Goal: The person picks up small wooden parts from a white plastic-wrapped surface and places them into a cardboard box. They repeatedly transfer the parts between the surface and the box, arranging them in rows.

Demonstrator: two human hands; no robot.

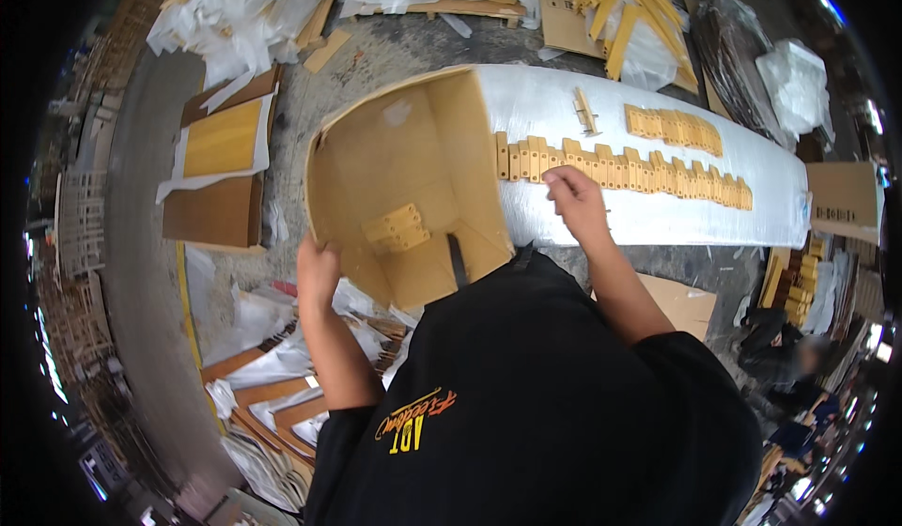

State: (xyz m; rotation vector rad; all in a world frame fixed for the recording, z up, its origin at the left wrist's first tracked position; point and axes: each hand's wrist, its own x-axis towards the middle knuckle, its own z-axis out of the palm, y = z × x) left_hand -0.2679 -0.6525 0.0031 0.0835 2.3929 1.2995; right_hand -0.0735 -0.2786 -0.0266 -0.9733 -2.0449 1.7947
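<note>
The left grip [319, 263], closed on the box [376, 169], should steady it; the right grip [573, 197], hold unclear, should take blocks [648, 171] squarely.

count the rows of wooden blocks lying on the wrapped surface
2: a long row starting by the cardboard box, and a shorter row beyond it. The right hand may hide part of the long row.

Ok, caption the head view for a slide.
Left hand gripping an open brown cardboard box; right hand at a long row of drilled yellowish wooden blocks on a silvery surface.
</note>
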